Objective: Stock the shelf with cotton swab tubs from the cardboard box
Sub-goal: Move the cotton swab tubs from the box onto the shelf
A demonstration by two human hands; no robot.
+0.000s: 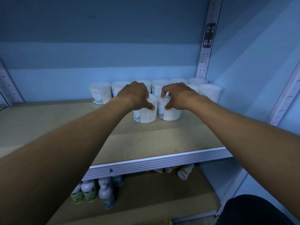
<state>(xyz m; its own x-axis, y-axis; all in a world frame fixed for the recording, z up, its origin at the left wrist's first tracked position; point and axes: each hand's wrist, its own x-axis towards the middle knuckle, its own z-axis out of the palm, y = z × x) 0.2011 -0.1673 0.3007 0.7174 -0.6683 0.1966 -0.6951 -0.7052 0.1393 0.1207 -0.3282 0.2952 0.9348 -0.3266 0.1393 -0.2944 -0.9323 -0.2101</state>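
Two clear cotton swab tubs stand side by side on the shelf board [146, 140], in front of a back row of several more tubs [100, 93]. My left hand [135, 95] grips the left tub [145, 115] from above, thumb on its front. My right hand [176, 95] grips the right tub [170, 113] the same way. Both tubs rest upright on the board and touch each other. A corner of the cardboard box [155, 222] shows at the bottom edge.
A perforated metal upright [205, 51] stands at the back right, another at the left [8, 85]. The lower shelf holds white bottles with green labels [90, 190] and tipped packets [183, 172]. The shelf's metal front lip [162, 161] runs across.
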